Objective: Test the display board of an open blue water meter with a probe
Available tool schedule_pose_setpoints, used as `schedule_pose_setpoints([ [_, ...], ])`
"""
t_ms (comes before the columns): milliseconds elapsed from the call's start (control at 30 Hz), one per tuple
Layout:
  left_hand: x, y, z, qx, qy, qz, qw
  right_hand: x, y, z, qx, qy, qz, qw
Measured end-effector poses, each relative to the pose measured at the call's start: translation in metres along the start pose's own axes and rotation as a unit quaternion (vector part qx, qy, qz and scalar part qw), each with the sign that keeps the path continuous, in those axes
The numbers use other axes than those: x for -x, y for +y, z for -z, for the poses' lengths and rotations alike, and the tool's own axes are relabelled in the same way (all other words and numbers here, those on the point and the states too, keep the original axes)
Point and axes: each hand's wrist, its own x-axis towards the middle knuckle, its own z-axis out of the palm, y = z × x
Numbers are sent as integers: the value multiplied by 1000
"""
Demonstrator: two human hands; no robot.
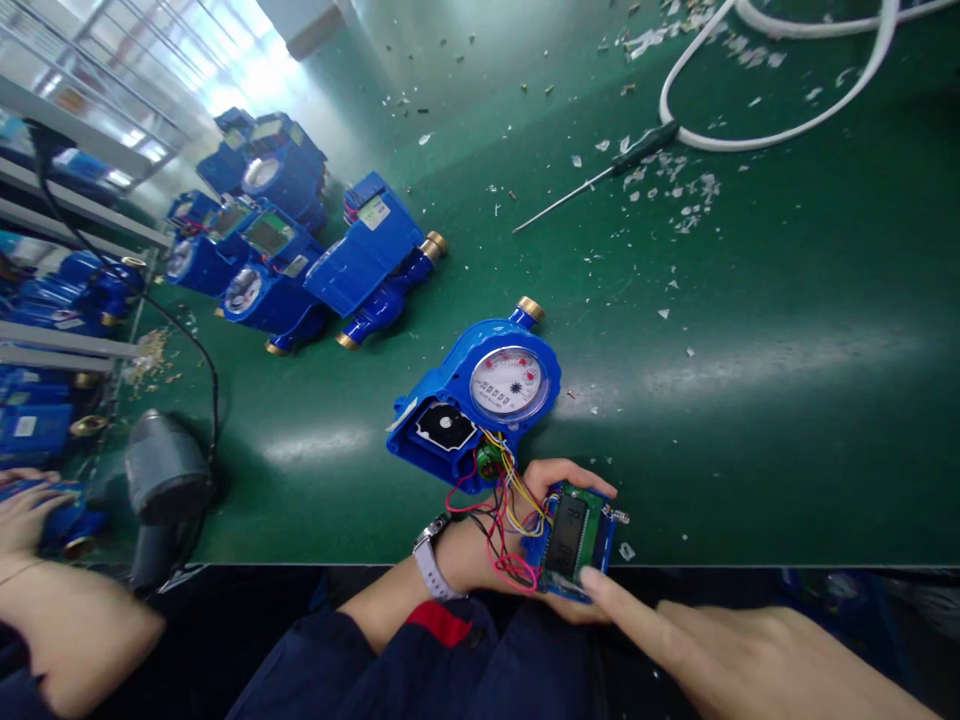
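My left hand [541, 478], with a watch [429, 556] at its wrist, is closed around a small circuit board [568, 537] with a grey display. Dark characters show on the display. My right hand [694, 640] stretches its index finger to the board's lower edge, the fingertip apparently touching it; its other fingers are mostly hidden. Red, yellow, white and black wires [501, 530] run from the board to a blue water meter [480, 395] lying on the bench. The meter's round dial faces up, and its side compartment is open, with a black part inside.
Several blue meters [367, 250] stand at the left on the green bench [750, 420]. A screwdriver [600, 185] with a white cable [750, 145] lies farther back among scraps and screws. A grey handheld device [166, 470] is near another person's hand [22, 510] at the left.
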Motion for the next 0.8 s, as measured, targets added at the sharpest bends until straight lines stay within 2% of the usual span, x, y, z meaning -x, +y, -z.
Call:
schedule_pose_setpoints([
  [100, 1, -1, 1, 5, -1, -3, 1000, -20, -8, 11, 50, -31, 22, 998],
  [200, 1, -1, 3, -1, -9, -4, 1000, -22, -12, 9, 60, -40, 19, 997],
  [400, 1, 1, 6, -45, -17, 28, 998, -12, -11, -8, -3, -33, -2, 999],
  [533, -1, 1, 5, -26, -10, 13, 1000, -15, -13, -12, -48, 4, -21, 999],
  [800, -4, 5, 3, -22, -10, 11, 1000, -15, -9, -18, -143, 24, -9, 989],
])
